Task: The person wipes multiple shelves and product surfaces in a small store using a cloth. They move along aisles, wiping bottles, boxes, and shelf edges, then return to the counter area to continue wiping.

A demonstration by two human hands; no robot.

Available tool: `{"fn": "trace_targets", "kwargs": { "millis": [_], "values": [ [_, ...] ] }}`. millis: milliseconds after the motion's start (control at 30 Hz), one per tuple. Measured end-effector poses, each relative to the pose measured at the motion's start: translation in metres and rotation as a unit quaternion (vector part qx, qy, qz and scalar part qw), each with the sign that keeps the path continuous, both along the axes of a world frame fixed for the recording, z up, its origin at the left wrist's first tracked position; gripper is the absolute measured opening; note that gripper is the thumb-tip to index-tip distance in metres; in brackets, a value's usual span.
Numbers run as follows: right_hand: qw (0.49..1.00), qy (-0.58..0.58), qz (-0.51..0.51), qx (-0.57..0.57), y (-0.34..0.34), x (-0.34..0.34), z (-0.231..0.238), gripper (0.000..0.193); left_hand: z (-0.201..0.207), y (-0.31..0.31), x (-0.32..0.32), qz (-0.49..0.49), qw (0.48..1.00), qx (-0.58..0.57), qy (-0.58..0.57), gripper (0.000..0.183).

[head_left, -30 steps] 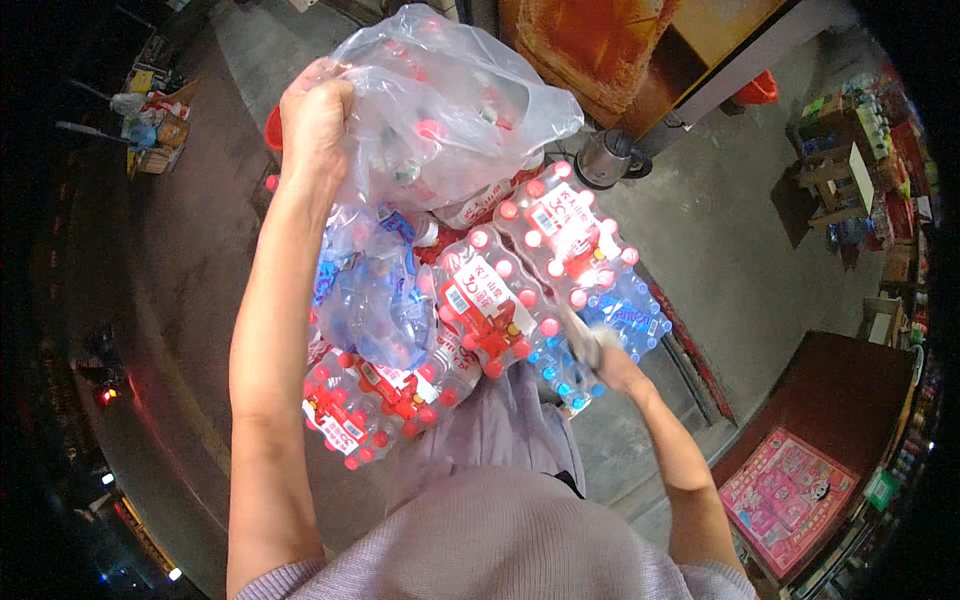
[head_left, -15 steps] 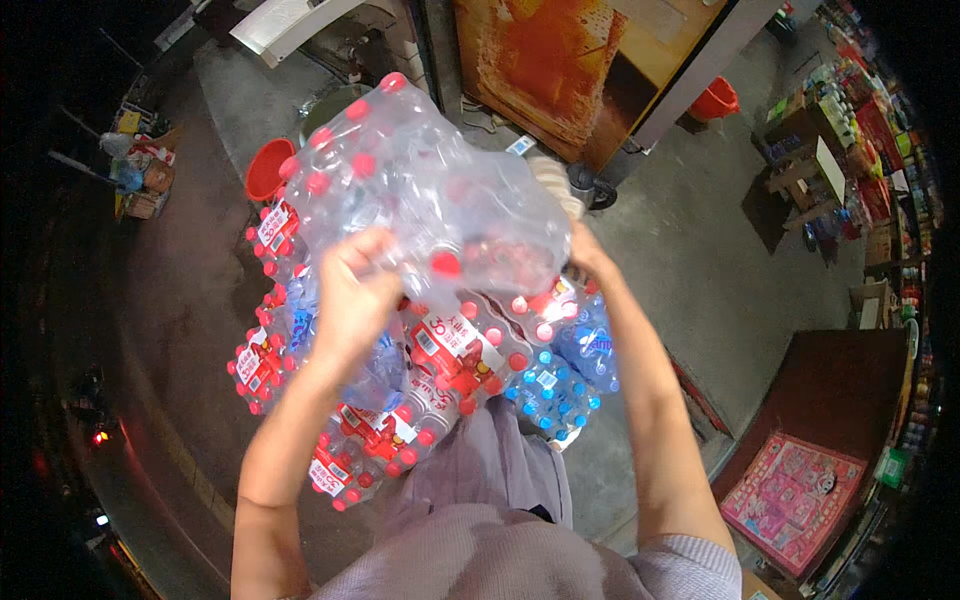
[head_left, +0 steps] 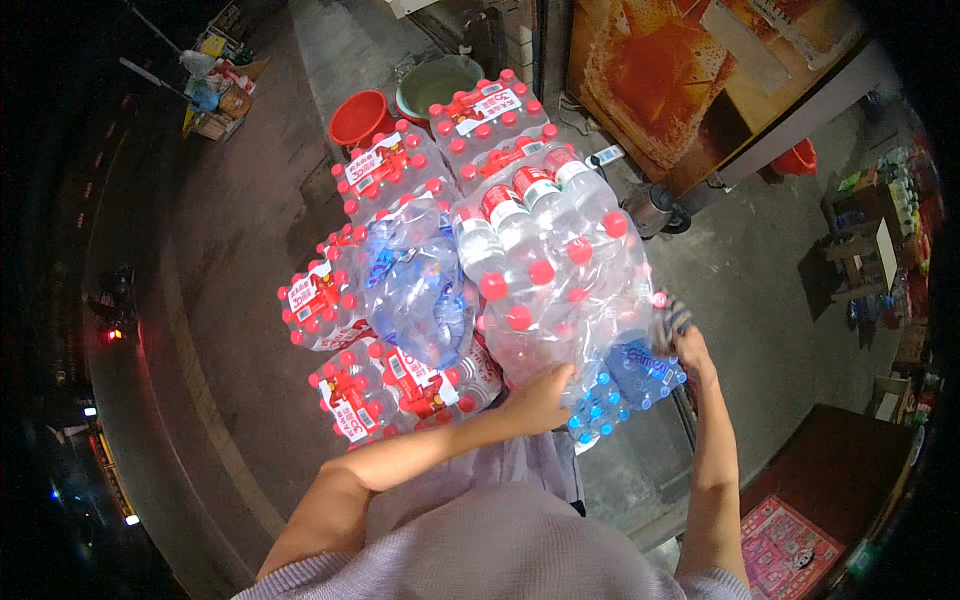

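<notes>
A large shrink-wrapped pack of red-capped water bottles (head_left: 560,265) is tilted on top of other packs in front of me. My left hand (head_left: 540,400) is closed on the plastic wrap at its near lower edge. Beside the pack's right edge is my right hand (head_left: 692,345), its fingers bent and blurred. A grey-striped, cloth-like thing (head_left: 672,325) covers or sits at those fingers; whether it is worn or held I cannot tell. Left of the pack lies a bluish wrapped bottle pack (head_left: 420,290). Under my hands are a blue-capped pack (head_left: 598,408) and a blue-labelled pack (head_left: 645,372).
More red-capped packs (head_left: 320,300) stand to the left and at the back. Behind them are a red basin (head_left: 360,118) and a green basin (head_left: 440,85). A metal kettle (head_left: 652,210) stands right of the stack, by a stained board (head_left: 660,80).
The big pack has come down and turned, so its bottle labels and caps now show. My left hand moved to its near edge; my right hand moved nearer and outward. The view shifted too.
</notes>
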State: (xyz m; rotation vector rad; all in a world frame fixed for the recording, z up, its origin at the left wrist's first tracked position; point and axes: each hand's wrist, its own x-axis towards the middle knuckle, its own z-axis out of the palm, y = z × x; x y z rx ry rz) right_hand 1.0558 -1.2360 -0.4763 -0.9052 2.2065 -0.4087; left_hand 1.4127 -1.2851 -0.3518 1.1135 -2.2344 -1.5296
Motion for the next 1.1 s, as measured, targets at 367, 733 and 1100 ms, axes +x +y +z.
{"fn": "trace_targets", "kwargs": {
  "millis": [367, 733, 1100],
  "values": [
    [0.971, -0.049, 0.228, -0.048, 0.047, 0.231, 0.017, 0.028, 0.037, 0.011, 0.088, 0.064, 0.979, -0.145, -0.127, 0.039],
    [0.963, -0.128, -0.235, 0.026, 0.287, 0.105, -0.039, 0.061, 0.055, 0.119, -0.063, -0.227, 0.938, -0.25, 0.075, 0.024],
    [0.507, 0.067, -0.859, -0.02, 0.827, 0.092, -0.011, 0.039, 0.061, 0.338, -0.262, -0.433, 0.884, -0.157, 0.075, 0.017]
  ]
}}
